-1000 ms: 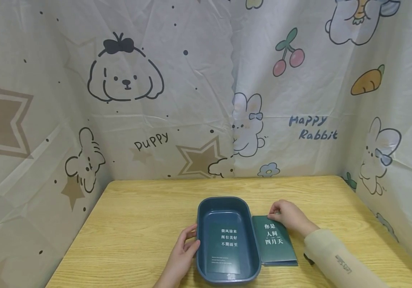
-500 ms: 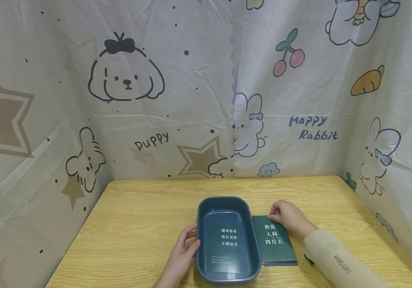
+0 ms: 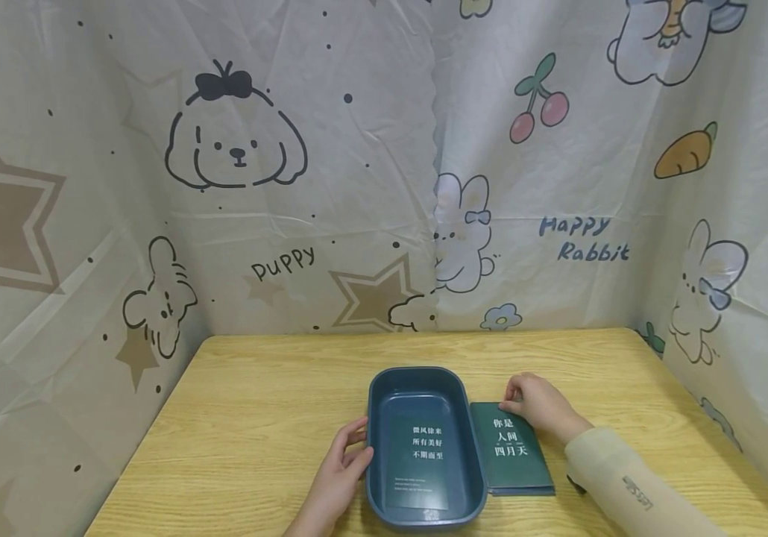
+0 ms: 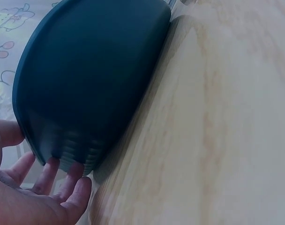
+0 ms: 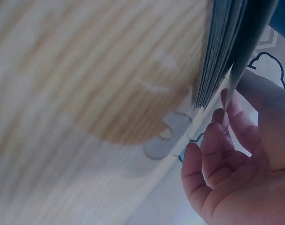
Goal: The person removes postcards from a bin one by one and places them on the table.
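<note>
A dark blue-green rectangular tray (image 3: 416, 383) stands on the table. Flat in it lies a dark green card (image 3: 403, 466) with white Chinese lettering. At the tray's left side my left hand (image 3: 337, 470) touches the outer wall with relaxed fingers, the thumb by the rim. The left wrist view shows those fingertips against the tray (image 4: 95, 70). Just right of the tray is a stack of green cards, its top card (image 3: 514, 466) lettered in white. My right hand (image 3: 537, 403) pinches that card's far edge, lifting it slightly from the stack (image 5: 217, 61).
The wood-grain table (image 3: 256, 418) extends to both sides and behind the tray. A pale curtain (image 3: 357, 186) with cartoon prints encloses the back and sides. A small dark object (image 3: 576, 483) shows by the right sleeve (image 3: 632, 477), partly hidden.
</note>
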Motion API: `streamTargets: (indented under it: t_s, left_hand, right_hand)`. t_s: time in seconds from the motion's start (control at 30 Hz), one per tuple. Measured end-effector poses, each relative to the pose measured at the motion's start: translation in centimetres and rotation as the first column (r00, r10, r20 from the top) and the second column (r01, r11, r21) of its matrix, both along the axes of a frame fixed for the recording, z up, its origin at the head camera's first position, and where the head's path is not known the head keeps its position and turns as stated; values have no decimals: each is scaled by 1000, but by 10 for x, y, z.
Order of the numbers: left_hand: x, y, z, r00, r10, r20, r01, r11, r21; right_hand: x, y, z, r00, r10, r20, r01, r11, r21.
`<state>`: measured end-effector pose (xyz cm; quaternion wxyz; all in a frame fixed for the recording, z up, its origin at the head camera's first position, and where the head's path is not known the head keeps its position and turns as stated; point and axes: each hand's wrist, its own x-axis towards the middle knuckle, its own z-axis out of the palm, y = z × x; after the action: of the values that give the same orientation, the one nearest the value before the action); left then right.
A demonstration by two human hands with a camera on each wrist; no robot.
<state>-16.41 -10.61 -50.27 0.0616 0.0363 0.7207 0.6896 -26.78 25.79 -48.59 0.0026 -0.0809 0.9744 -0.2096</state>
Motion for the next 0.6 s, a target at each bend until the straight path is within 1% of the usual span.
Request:
streamTargets:
  t_s: [0.23,0.6]
  left_hand:
    - [0,-1,1,1000,-5,-2,5,1000,1]
    - [1,-1,1,1000,-13,-6,13,1000,7]
  right_hand:
    - [2,2,-1,1000,-7,-9,8,1000,13]
    - [2,0,1,1000,11,-8,-11,1000,14]
